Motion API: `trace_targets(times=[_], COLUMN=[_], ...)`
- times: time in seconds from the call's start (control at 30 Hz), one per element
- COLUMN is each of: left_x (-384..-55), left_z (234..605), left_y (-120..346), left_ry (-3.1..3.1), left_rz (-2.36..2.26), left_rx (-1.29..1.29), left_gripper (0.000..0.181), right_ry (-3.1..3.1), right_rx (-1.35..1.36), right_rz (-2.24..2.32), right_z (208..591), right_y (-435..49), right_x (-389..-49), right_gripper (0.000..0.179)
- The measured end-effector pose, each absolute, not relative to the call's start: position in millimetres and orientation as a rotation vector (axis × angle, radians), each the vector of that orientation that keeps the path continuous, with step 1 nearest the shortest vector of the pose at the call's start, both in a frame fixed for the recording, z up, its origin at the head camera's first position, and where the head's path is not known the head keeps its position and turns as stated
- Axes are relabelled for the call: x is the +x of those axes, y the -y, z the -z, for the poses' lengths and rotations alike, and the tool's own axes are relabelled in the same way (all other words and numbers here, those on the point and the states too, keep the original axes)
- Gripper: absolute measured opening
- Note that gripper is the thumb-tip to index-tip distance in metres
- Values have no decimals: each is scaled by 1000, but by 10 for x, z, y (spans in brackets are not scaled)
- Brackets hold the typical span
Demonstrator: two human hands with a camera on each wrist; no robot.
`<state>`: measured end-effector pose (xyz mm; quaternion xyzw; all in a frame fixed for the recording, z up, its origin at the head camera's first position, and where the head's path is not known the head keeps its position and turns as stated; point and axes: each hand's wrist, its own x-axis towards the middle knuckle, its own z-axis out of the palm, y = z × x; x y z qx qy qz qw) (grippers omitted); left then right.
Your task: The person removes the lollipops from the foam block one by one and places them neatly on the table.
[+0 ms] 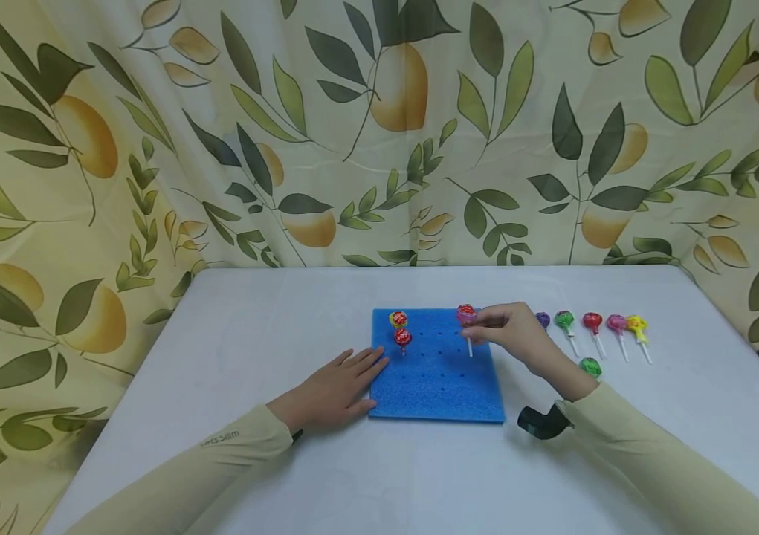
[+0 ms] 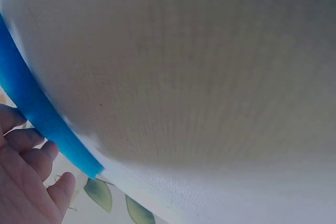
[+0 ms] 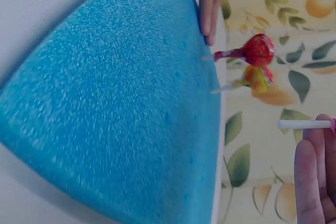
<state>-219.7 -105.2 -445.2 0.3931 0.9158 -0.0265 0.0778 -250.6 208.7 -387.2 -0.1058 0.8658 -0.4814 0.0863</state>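
Observation:
My right hand (image 1: 513, 334) pinches a lollipop (image 1: 466, 313) with a red and pink wrapper, held over the back right part of a blue foam board (image 1: 419, 401). Its white stick (image 3: 302, 124) points down, with the lower end clear of the foam in the right wrist view. Small holes dot the board. Two lollipops stand in its back left part: a red and yellow one (image 1: 398, 319) and, just in front, a red one (image 1: 402, 338). Against the board's left edge rests my left hand (image 1: 342, 386), its fingers extended and touching the foam.
Right of the board, a row of lollipops lies on the white table (image 1: 252, 312): purple (image 1: 543, 319), green (image 1: 563, 320), red (image 1: 592, 321), pink (image 1: 616, 322) and yellow (image 1: 636, 325). Another green lollipop (image 1: 590, 366) lies nearer, beside the right wrist. A patterned curtain (image 1: 366, 186) hangs behind.

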Motion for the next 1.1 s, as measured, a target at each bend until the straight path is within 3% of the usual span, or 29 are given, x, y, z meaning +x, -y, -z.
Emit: trace_targets(times=[1.1], left_x=[-2179], left_z=[4453], left_y=[1056], left_ry=[-2748], left_rz=[42], left_rx=[1184], left_gripper=[67], right_ry=[-2855], right_rx=[77], right_rz=[1215], right_z=[3906], right_y=[-3059], right_x=[-2225], right_gripper=[52])
